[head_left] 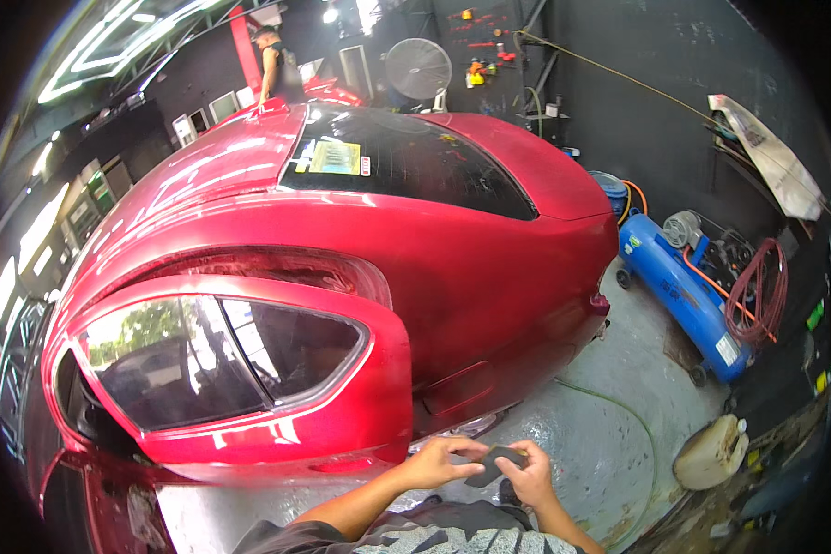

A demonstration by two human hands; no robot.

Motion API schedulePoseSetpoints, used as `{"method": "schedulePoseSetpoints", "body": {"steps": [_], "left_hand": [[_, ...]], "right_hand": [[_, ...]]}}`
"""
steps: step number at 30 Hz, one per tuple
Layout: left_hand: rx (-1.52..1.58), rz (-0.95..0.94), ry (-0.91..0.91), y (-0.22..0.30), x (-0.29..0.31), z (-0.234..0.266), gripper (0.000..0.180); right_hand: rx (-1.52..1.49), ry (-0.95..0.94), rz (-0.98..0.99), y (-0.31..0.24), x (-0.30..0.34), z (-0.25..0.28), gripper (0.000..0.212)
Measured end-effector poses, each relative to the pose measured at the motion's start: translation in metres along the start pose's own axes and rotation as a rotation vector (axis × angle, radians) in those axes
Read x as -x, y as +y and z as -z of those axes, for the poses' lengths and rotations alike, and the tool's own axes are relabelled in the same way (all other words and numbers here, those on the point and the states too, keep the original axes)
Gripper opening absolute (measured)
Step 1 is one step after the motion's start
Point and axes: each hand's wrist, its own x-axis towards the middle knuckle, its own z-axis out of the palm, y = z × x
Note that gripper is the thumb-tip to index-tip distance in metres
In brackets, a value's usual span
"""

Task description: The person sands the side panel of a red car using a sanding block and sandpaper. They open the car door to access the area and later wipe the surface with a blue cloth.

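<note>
A yellow-green printed sheet (335,157) and a small red-and-white sticker (366,166) show on the red car's (489,277) rear window (425,175). The blue compressor tank (644,251) bears dark lettering (671,288) and a white label (728,349), its print too small to read.

Dark pad (481,475) — red car (471,268), blue compressor (681,297)

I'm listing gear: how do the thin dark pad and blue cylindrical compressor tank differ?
The dark pad is held between the left hand and right hand; the blue compressor tank stands on the floor. The pad is flat and small, the tank rounded and large.
</note>
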Motion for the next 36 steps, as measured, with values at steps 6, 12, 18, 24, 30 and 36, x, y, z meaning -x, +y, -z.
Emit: {"method": "schedulePoseSetpoints", "body": {"steps": [6, 12, 18, 24, 30, 36], "left_hand": [[0.044, 0.186, 0.394, 0.027, -0.029, -0.037, 0.022], [-0.017, 0.303, 0.689, 0.044, -0.052, -0.080, 0.020], [0.095, 0.450, 0.923, 0.049, -0.038, -0.109, 0.018], [0.089, 0.450, 0.981, 0.065, -0.012, -0.122, 0.019], [-0.042, 0.477, 0.933, 0.090, 0.020, -0.118, 0.024], [-0.136, 0.452, 0.934, 0.102, 0.071, -0.100, 0.023]], "right_hand": [[0.221, -0.422, 0.103, -0.031, -0.089, 0.052, 0.032], [0.284, -0.633, 0.128, -0.041, -0.142, 0.076, 0.035], [0.160, -0.794, 0.126, -0.033, -0.144, 0.064, 0.037], [-0.161, -0.864, 0.046, -0.033, -0.127, 0.046, 0.036], [0.164, -0.936, 0.128, -0.041, -0.107, 0.034, 0.030], [0.180, -0.827, 0.246, -0.043, -0.066, -0.012, 0.028]]}}
